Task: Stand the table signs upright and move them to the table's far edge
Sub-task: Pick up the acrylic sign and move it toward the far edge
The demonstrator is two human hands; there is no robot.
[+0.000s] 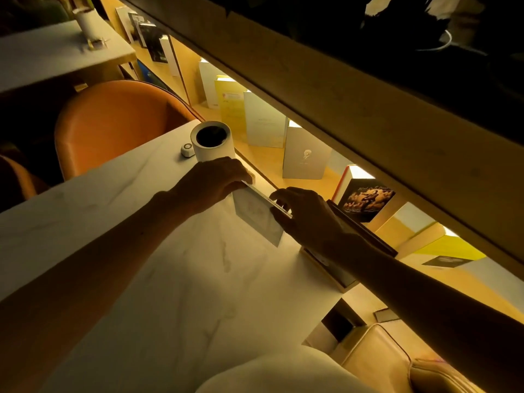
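Observation:
A flat table sign [256,212] with a pale printed face stands upright near the far edge of the white marble table [158,279]. My left hand [218,180] pinches its top left corner. Along its top right edge rest the fingers of my right hand [306,214]. A second sign in a wooden base [333,272] stands further right along the same edge, partly hidden by my right forearm.
A white cylindrical holder [211,141] and a small round white gadget [187,150] stand at the far left corner of the table. Behind the edge, a lit shelf holds several books [304,157]. An orange chair [113,123] sits at left, a cream seat [377,361] at lower right.

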